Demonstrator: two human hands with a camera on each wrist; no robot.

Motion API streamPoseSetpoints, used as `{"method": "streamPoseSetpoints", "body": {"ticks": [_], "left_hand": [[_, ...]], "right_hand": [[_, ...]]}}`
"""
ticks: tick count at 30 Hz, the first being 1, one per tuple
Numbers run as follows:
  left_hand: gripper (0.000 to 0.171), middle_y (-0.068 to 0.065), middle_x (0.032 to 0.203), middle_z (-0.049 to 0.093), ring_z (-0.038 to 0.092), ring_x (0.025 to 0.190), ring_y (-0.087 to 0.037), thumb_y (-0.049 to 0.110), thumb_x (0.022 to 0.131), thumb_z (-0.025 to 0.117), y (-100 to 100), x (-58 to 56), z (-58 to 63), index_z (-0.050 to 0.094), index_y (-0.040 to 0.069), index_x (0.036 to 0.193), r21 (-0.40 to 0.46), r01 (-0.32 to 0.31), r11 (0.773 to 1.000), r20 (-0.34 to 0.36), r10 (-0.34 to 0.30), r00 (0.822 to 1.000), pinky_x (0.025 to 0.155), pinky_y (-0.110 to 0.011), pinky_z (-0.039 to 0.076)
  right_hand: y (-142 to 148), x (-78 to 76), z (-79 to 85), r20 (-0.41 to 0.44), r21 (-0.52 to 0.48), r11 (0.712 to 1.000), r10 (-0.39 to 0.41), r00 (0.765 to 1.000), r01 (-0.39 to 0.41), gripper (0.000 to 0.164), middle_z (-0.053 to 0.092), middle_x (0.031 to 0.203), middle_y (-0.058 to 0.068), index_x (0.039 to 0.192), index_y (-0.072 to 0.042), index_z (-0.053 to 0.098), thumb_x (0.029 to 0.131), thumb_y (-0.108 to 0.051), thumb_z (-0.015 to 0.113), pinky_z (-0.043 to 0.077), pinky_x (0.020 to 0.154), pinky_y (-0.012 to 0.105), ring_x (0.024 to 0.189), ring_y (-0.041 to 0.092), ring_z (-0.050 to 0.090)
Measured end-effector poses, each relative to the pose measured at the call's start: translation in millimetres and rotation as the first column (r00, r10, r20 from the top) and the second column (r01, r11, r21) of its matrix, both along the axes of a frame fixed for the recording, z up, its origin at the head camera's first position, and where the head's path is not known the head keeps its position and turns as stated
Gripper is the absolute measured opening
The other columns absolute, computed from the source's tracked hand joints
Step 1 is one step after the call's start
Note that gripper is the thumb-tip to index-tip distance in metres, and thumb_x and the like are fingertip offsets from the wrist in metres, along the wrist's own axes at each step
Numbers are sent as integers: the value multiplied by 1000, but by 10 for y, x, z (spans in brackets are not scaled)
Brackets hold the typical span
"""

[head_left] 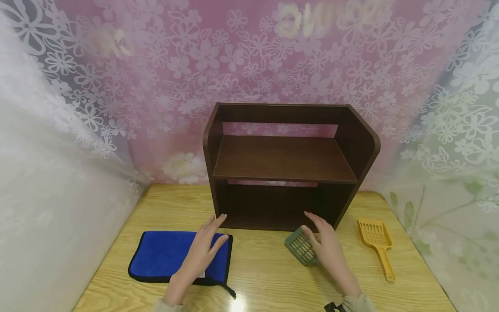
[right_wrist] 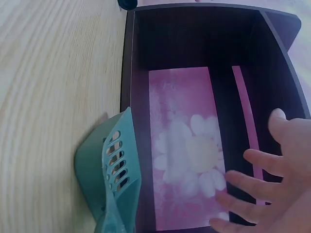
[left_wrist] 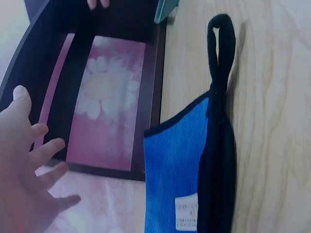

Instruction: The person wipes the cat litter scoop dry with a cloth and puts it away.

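A dark brown two-tier shelf (head_left: pixel 284 158) stands upright at the back of the table. My left hand (head_left: pixel 202 249) is over the right part of a folded blue cloth (head_left: pixel 167 255) with black edging and a loop, its fingers spread toward the shelf's lower left corner. Above a green slotted litter scoop (head_left: pixel 302 247) is my right hand (head_left: pixel 325 247), fingers extended toward the shelf's lower right. In the right wrist view the green scoop (right_wrist: pixel 116 170) lies beside the shelf's edge, apart from the spread fingers. Neither hand holds anything.
A yellow slotted scoop (head_left: pixel 376 242) lies on the right side of the wooden table (head_left: pixel 265 268), its handle pointing to the front. Floral curtains (head_left: pixel 156 86) hang behind and on both sides of the table.
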State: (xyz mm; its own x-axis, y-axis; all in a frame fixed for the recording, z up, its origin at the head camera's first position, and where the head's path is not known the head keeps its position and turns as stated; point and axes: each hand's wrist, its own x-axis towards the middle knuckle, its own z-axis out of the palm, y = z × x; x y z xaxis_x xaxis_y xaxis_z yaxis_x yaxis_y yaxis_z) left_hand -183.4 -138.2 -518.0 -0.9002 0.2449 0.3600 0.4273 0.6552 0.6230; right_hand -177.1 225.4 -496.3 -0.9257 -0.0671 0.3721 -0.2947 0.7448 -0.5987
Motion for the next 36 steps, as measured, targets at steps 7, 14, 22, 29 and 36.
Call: {"method": "streamPoseSetpoints", "body": {"ticks": [7, 14, 22, 29, 36], "left_hand": [[42, -2, 137, 64, 55, 132, -32, 28, 107, 54, -230, -72, -3, 54, 15, 147, 168, -33, 985, 45, 26, 999, 105, -60, 42], [33, -1, 123, 72, 65, 118, -30, 30, 108, 51, -496, -216, -87, 65, 13, 133, 256, -125, 959, 80, 108, 991, 97, -58, 49], [27, -11, 122, 71, 65, 115, -34, 23, 106, 57, -819, -354, -236, 69, 9, 126, 97, -219, 971, 83, 212, 974, 99, -58, 47], [22, -18, 118, 70, 62, 112, -43, 15, 99, 67, -985, -424, -337, 71, 5, 118, -133, -233, 963, -10, 234, 972, 91, -62, 48], [15, -12, 101, 70, 63, 102, -41, 18, 95, 73, -1083, -475, -419, 74, 8, 105, -353, -249, 902, -129, 217, 968, 88, -66, 45]], "right_hand": [[141, 6, -19, 49, -148, 988, -30, 998, 37, 36, 69, 126, 14, 136, -8, 62, 108, -27, 51, 53, 90, 54, 106, 34, 68], [299, 12, -83, 131, -190, 979, -46, 990, 70, 35, 72, 121, 12, 132, -6, 64, 110, -27, 46, 55, 87, 42, 104, 32, 70], [469, 43, -201, 215, -173, 978, -75, 974, 114, 40, 71, 120, 19, 134, -4, 62, 110, -32, 46, 56, 82, 47, 103, 37, 70], [573, 106, -271, 296, -145, 979, -92, 951, 140, 44, 71, 114, 19, 130, 2, 62, 109, -33, 47, 57, 74, 34, 99, 35, 71], [654, 141, -340, 387, -84, 983, -117, 915, 161, 43, 73, 105, 16, 124, 2, 64, 108, -35, 49, 57, 80, 45, 92, 30, 72]]}}
